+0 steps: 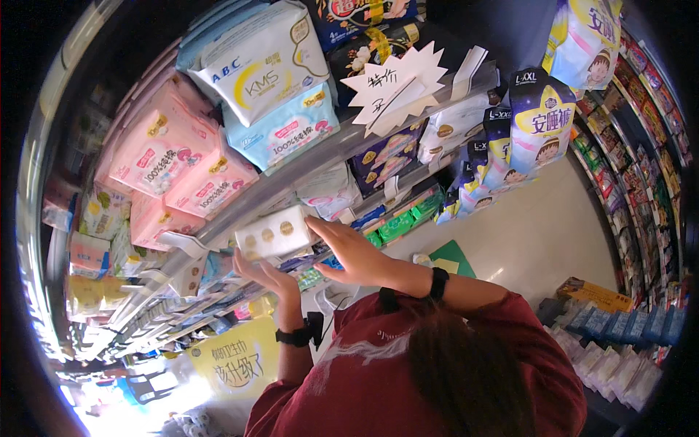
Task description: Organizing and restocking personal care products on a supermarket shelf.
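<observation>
A white plastic-wrapped package with gold round marks [276,232] sits at the shelf edge, between my two hands. My left hand [266,276] is at its near left end, fingers spread and turned up. My right hand [349,251] reaches to its right end, the fingertips against the upper corner, the thumb apart. Whether either hand bears its weight cannot be told. Above it are pink packs of sanitary pads [164,142] and a light blue pack [284,128] under a white pack [262,65]. Both wrists wear black bands.
A starburst paper sign [396,87] with handwriting juts from the shelf rail [327,153]. Packs of sleep pants [543,123] hang at the right. A yellow sign [235,358] stands low left. Another stocked shelf [628,164] curves along the right, beyond the pale floor [546,229].
</observation>
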A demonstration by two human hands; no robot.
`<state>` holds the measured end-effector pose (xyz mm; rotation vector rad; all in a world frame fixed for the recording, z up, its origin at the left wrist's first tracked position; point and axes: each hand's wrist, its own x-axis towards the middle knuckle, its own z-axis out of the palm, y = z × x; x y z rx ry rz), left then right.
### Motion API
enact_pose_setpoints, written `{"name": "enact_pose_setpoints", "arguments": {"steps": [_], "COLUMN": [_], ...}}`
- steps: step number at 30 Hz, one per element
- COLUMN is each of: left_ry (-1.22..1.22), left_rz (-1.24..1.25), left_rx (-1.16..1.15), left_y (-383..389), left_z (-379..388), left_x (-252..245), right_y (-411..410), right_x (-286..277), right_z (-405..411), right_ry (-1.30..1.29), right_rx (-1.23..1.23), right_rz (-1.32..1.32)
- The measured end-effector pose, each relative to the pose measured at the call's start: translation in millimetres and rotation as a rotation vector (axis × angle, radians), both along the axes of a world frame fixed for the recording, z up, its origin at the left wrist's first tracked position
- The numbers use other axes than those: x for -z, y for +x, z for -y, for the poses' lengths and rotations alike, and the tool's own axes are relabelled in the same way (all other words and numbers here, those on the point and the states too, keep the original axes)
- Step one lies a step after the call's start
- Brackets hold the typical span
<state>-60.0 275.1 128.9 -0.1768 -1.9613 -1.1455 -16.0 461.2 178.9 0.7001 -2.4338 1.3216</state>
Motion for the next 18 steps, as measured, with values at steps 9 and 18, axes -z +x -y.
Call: {"name": "enact_pose_setpoints", "arguments": {"steps": [9, 18], "left_ry": [-0.103, -0.217], "left_rz": [-0.435, -0.378], "left_rx": [0.520, 0.783], "left_y": [26, -11], "left_z": [-88, -246], "left_x": [12, -194], "right_y": [41, -22], "right_x": [-32, -128], "right_z": [-88, -202], "right_ry": [-0.054, -0.274], "right_rx": [0.439, 0.762], "right_rz": [-0.382, -0.837]}}
